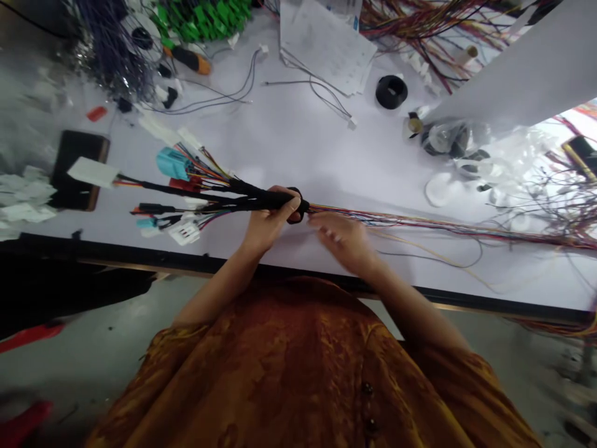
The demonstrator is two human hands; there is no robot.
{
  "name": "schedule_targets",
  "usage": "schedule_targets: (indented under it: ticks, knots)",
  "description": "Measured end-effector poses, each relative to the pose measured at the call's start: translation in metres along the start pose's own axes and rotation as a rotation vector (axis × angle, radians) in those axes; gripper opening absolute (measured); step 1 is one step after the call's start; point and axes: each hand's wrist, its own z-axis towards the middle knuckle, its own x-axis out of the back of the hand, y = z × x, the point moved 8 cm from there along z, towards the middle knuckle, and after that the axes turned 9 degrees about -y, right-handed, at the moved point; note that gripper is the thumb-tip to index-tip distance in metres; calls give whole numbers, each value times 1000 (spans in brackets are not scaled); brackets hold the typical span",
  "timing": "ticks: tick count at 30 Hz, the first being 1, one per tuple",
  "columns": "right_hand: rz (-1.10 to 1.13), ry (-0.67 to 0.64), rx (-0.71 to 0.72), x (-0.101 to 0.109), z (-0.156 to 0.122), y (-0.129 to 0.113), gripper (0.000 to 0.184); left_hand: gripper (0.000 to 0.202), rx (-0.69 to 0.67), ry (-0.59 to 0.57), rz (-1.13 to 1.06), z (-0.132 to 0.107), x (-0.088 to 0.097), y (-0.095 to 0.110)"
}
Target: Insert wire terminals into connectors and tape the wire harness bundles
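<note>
A wire harness (252, 200) lies across the table, its left part wrapped in black tape and branching out to several plugs. Among them are a white connector (93, 172) and a light-blue connector (172, 163). Around the taped trunk my left hand (270, 218) is closed, with a roll of black tape (295, 214) at its fingertips. To the right of the roll the bare coloured wires (396, 221) run on to the table's right side. My right hand (342, 239) is just below these wires, smeared by motion, so its grip does not show.
A black phone-like object (79, 168) lies at the left beside white connectors (23, 199). Another black tape roll (392, 92) and papers (326, 46) are farther back. A screwdriver (189, 60) lies near green parts (205, 18). Loose wires and plastic bags (508, 149) crowd the right.
</note>
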Motion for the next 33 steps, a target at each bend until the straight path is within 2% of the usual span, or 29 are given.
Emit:
schedule_targets:
  ticks: [2, 3, 4, 5, 7, 8, 9, 10, 12, 14, 16, 20, 24, 26, 28, 31, 33]
  knots:
    - [-13, 107, -171, 40, 18, 29, 29, 20, -65, -19, 5, -3, -2, 6]
    - [-18, 56, -260, 49, 31, 44, 27, 18, -118, -31, 10, -5, -3, 11]
    - [20, -134, -335, 44, 45, 57, 23, 15, -177, -43, 22, -6, -5, 17]
    - [117, -379, -381, 31, 56, 64, 22, 13, -239, -54, 50, -7, -6, 23]
    - [397, -832, -416, -1, 63, 59, 26, 10, -344, -59, 147, -10, -9, 35]
    - [535, -961, -419, -13, 65, 51, 28, 9, -374, -51, 199, -11, -10, 39]
    - [640, -996, -431, -22, 70, 44, 29, 9, -381, -41, 237, -12, -9, 41]
    - [702, -948, -456, -28, 78, 42, 28, 8, -365, -32, 248, -13, -8, 41]
    - [755, -735, -480, -33, 96, 45, 23, 9, -291, -22, 198, -13, -5, 33]
    - [822, -555, -432, -30, 108, 46, 21, 12, -200, -10, 128, -11, -2, 21]
    - [905, -461, -346, -22, 111, 44, 21, 16, -111, 4, 82, -8, 2, 7]
    - [871, -213, -249, 8, 89, 32, 20, 22, 21, 24, -37, 4, 7, -17]
    - [534, 81, -118, 24, 42, 3, 16, 23, 9, 20, -48, 16, 8, -14]
    - [360, 114, -30, 20, 23, -10, 25, 22, -4, 30, 14, 18, 9, -8]
    - [290, 79, 3, 11, 11, -14, 31, 20, -17, 39, 81, 17, 9, -1]
    - [281, -9, -63, 3, 9, -5, 31, 18, -38, 29, 158, 13, 6, 8]
    - [187, -63, -137, -4, 16, 2, 30, 18, -56, 18, 195, 9, 1, 12]
